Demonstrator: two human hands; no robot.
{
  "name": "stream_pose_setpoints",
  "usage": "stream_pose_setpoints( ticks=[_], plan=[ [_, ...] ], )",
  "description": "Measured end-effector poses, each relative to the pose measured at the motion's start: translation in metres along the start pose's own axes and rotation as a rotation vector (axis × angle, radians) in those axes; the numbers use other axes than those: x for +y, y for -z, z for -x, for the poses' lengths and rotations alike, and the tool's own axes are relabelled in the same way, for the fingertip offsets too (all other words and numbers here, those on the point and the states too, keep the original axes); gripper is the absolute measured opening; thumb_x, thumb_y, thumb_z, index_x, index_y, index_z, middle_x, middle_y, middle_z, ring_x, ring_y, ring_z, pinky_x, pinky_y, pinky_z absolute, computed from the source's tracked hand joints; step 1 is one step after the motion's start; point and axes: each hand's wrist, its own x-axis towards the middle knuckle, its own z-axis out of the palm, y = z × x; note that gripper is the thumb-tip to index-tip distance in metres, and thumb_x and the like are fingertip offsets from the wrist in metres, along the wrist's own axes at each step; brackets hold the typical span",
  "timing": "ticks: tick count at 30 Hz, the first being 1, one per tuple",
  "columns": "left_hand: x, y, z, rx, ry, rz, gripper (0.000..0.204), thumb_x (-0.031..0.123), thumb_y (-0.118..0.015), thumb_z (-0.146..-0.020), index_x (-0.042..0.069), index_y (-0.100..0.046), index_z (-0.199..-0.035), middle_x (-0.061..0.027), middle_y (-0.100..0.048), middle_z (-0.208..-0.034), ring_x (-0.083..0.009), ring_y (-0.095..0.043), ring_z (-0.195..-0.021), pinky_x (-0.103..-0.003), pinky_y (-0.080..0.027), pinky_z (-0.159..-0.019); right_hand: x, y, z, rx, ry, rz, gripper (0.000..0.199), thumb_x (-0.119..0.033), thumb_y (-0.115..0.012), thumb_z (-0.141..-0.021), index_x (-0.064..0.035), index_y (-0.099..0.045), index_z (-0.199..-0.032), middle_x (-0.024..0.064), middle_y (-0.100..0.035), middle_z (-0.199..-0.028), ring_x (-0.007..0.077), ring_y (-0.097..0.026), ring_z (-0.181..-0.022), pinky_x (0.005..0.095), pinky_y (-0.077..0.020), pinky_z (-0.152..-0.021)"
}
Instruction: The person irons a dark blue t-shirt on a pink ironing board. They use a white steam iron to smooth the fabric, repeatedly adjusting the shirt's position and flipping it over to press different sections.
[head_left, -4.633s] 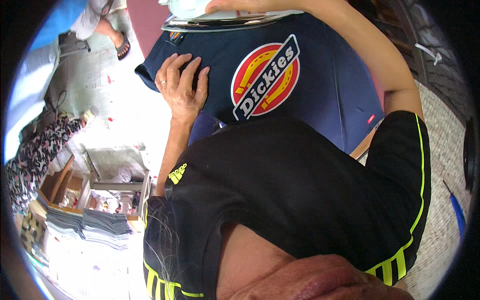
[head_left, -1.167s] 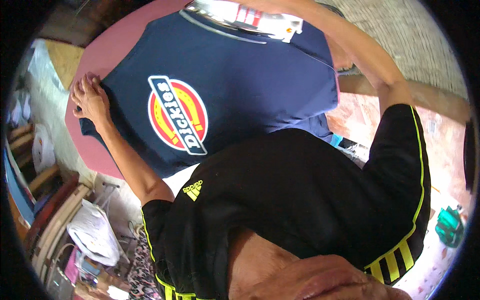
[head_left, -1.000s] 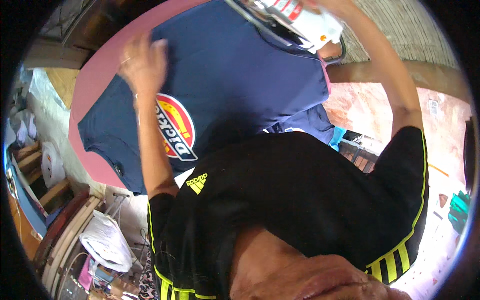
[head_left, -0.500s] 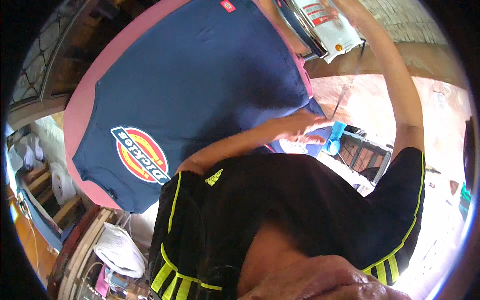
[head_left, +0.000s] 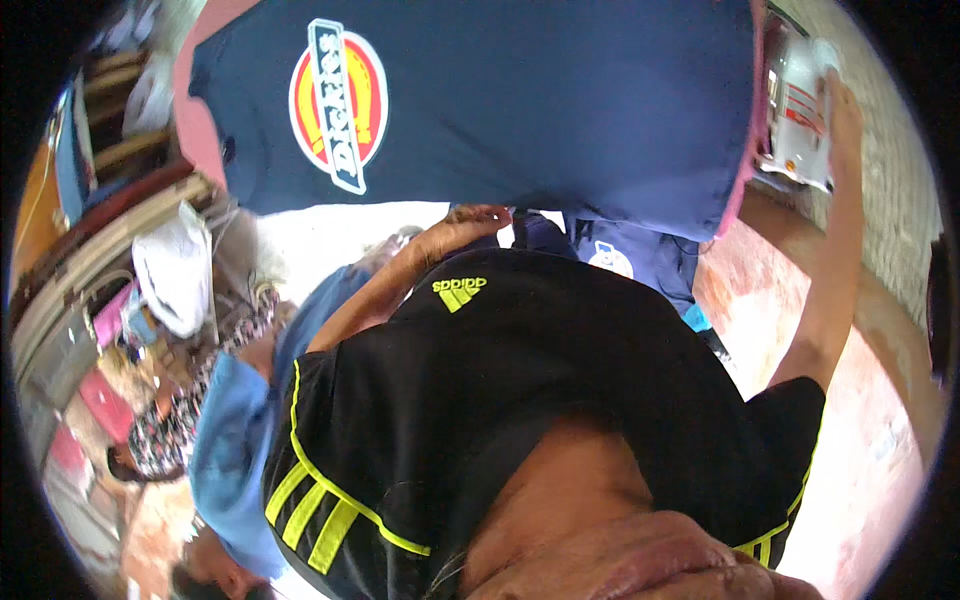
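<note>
A navy T-shirt with a round red, yellow and white emblem lies spread on a pink-covered ironing board. Beyond the board's right end is a white iron. My right hand, arm stretched out, is closed on the iron's handle. Close to my chest, my left hand touches the near edge of the shirt. Its fingers are curled together, and what they pinch, if anything, is hidden. Under the board's near side, another navy garment with a white print hangs partly behind my body.
To the left behind me is a person in a blue top, and another in patterned clothing. A white plastic bag hangs by a wooden frame. A brown ledge runs at the right, beside a pale textured wall.
My body and view have turned, so the board now lies straight across. My left hand has drawn back from the right to the shirt's near edge. My right hand stays at the iron.
</note>
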Motion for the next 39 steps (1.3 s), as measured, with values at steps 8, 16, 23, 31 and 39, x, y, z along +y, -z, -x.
stream_pose_setpoints(
  ticks=[8,16,23,31,39],
  plan=[
    [-0.055,0.031,0.011,0.592,-0.232,1.042,0.018,0.004,-0.069,-0.09,0.007,-0.067,-0.108,-0.0074,-0.068,-0.116,-0.0252,-0.062,-0.114,-0.047,-0.05,-0.097,-0.03,-0.014,0.05,0.56,0.825,0.587,0.056,-0.05,-0.065,-0.096,0.0007,-0.065,-0.12,0.0143,-0.068,-0.11,0.0249,-0.066,-0.097,0.0332,-0.0517,-0.082],
    [-0.086,0.034,0.025,0.284,-0.228,1.127,0.007,0.004,-0.069,-0.094,0.008,-0.072,-0.089,-0.0095,-0.071,-0.104,-0.028,-0.064,-0.114,-0.048,-0.054,-0.097,0.035,-0.065,0.248,0.137,0.138,-0.163,0.018,-0.021,-0.062,-0.104,-0.004,-0.068,-0.099,0.0021,-0.067,-0.079,0.0076,-0.06,-0.067,0.028,-0.05,-0.056],
    [-0.091,0.036,0.051,0.292,0.13,0.901,0.037,-0.001,-0.073,-0.091,0.002,-0.057,-0.124,-0.0127,-0.068,-0.111,-0.0236,-0.067,-0.099,-0.043,-0.055,-0.096,0.033,-0.109,0.29,0.435,0.07,-0.54,0.036,-0.02,-0.076,-0.095,-0.0031,-0.053,-0.118,0.0037,-0.061,-0.093,0.0085,-0.058,-0.078,0.0227,-0.0487,-0.065],
    [-0.097,0.027,0.089,0.257,0.124,0.661,0.026,-0.001,-0.071,-0.091,-0.001,-0.066,-0.117,-0.0105,-0.072,-0.105,-0.0226,-0.07,-0.098,-0.044,-0.055,-0.098,0.095,-0.124,0.322,0.249,-0.247,-0.876,0.037,-0.03,-0.073,-0.095,-0.0081,-0.056,-0.121,0.0018,-0.061,-0.102,0.0113,-0.058,-0.088,0.0284,-0.0488,-0.083],
    [-0.092,-0.025,0.092,0.138,-0.276,0.993,0.008,0.005,-0.071,-0.094,0.01,-0.075,-0.09,-0.0061,-0.074,-0.086,-0.0189,-0.072,-0.089,-0.051,-0.052,-0.104,0.111,-0.132,0.358,-0.212,-0.356,-0.956,0.037,-0.009,-0.07,-0.093,-0.0026,-0.064,-0.129,0.0026,-0.069,-0.115,0.013,-0.063,-0.101,0.0299,-0.0484,-0.092]
  ],
)
